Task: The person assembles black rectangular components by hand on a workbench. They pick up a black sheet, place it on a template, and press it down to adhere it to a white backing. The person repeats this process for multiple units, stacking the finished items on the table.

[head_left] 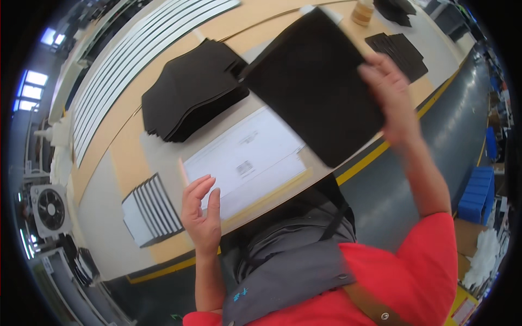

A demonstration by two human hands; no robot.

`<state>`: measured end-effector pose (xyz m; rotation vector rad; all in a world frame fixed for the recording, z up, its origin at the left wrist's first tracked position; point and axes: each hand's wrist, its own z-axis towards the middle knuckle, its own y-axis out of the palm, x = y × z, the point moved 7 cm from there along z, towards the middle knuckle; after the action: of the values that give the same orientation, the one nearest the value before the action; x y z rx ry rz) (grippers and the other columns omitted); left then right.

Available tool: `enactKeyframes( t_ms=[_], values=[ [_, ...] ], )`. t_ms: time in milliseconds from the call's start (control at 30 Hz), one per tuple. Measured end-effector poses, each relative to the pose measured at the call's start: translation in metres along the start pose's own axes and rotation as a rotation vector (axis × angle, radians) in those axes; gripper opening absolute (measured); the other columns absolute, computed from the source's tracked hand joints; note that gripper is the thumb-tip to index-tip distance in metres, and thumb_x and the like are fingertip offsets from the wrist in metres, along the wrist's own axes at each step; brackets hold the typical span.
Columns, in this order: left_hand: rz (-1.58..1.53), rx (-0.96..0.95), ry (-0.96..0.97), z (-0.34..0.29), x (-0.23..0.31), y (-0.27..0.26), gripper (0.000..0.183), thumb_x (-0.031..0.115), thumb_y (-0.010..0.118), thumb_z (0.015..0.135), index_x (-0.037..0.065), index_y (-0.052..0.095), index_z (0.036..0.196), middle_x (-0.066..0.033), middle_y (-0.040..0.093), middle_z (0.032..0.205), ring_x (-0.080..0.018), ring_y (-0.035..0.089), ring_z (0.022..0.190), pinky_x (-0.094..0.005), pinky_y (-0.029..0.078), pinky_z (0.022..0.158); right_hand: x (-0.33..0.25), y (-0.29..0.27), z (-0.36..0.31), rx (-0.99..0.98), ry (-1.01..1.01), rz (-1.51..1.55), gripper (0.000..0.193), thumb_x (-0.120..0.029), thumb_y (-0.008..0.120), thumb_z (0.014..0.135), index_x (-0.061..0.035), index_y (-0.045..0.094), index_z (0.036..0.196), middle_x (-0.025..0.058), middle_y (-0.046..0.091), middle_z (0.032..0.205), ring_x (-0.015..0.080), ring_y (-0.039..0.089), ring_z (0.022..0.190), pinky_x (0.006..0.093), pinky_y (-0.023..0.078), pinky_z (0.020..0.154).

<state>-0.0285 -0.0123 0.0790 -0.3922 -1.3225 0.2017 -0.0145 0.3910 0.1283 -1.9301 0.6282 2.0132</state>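
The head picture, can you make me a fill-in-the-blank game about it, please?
The right hand holds a sheet coloured ____.
The left hand is beside paper coloured ____.
The fan is on the picture's ____ side.
The sleeves are coloured ____.

Missing words: black; white; left; red.

We find the scene fairly bright, with the windows (33, 87) at far left washed out to white and a soft sheen on the floor (448, 125). Motion blurs the right hand (392, 98); the left hand (202, 217) looks crisper. We make out little detail in the black sheet (318, 84). Fisheye distortion bends the bench (100, 201), and darkness swallows the corners.
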Motion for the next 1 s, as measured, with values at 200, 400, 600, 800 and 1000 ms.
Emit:
enactKeyframes(
  t_ms=[200, 400, 600, 800, 1000],
  values=[
    [-0.054, 0.132, -0.025, -0.030, -0.024, -0.038, 0.025, 0.000, 0.070, 0.094, 0.001, 0.071, 0.119, -0.0124, 0.066, 0.127, -0.0251, 0.065, 0.115, -0.0359, 0.049, 0.103, 0.092, 0.092, -0.061, -0.308, 0.193, -0.431, 0.044, -0.013, 0.063, 0.100, -0.0087, 0.047, 0.141, 0.0090, 0.063, 0.077, 0.0173, 0.066, 0.070, 0.0329, 0.051, 0.060],
    [0.220, -0.077, 0.179, -0.008, 0.005, 0.013, 0.030, 0.004, 0.073, 0.091, 0.002, 0.070, 0.122, -0.0132, 0.067, 0.127, -0.0282, 0.064, 0.118, -0.0380, 0.050, 0.101, 0.096, 0.104, -0.074, -0.422, -0.207, -0.881, 0.042, -0.013, 0.063, 0.098, -0.0042, 0.052, 0.138, 0.0230, 0.070, 0.102, 0.0424, 0.068, 0.089, 0.0479, 0.053, 0.077],
    [0.298, -0.232, 0.451, 0.039, 0.018, 0.097, 0.036, 0.007, 0.073, 0.090, 0.003, 0.067, 0.125, -0.0143, 0.065, 0.125, -0.0348, 0.061, 0.120, -0.0427, 0.050, 0.102, 0.098, 0.102, -0.060, -0.482, -0.278, -0.952, 0.043, -0.016, 0.065, 0.097, -0.0036, 0.056, 0.138, 0.0203, 0.071, 0.114, 0.0410, 0.068, 0.097, 0.0485, 0.053, 0.082],
    [0.469, -0.279, 0.595, 0.061, 0.006, 0.144, 0.036, 0.012, 0.070, 0.093, 0.005, 0.064, 0.128, -0.0122, 0.061, 0.129, -0.0330, 0.056, 0.126, -0.0439, 0.045, 0.106, 0.092, 0.097, -0.058, -0.458, -0.282, -1.065, 0.045, -0.022, 0.071, 0.094, -0.0058, 0.060, 0.135, 0.0156, 0.069, 0.122, 0.0378, 0.067, 0.093, 0.0459, 0.054, 0.079],
    [0.543, -0.307, 0.581, 0.062, 0.008, 0.149, 0.037, 0.012, 0.070, 0.093, 0.007, 0.064, 0.129, -0.0111, 0.060, 0.131, -0.0321, 0.055, 0.126, -0.0443, 0.043, 0.106, 0.075, 0.072, -0.090, -0.366, -0.722, -1.122, 0.045, -0.025, 0.080, 0.084, -0.0138, 0.070, 0.126, -0.0010, 0.067, 0.130, 0.0236, 0.059, 0.099, 0.0389, 0.046, 0.084]
  ],
)
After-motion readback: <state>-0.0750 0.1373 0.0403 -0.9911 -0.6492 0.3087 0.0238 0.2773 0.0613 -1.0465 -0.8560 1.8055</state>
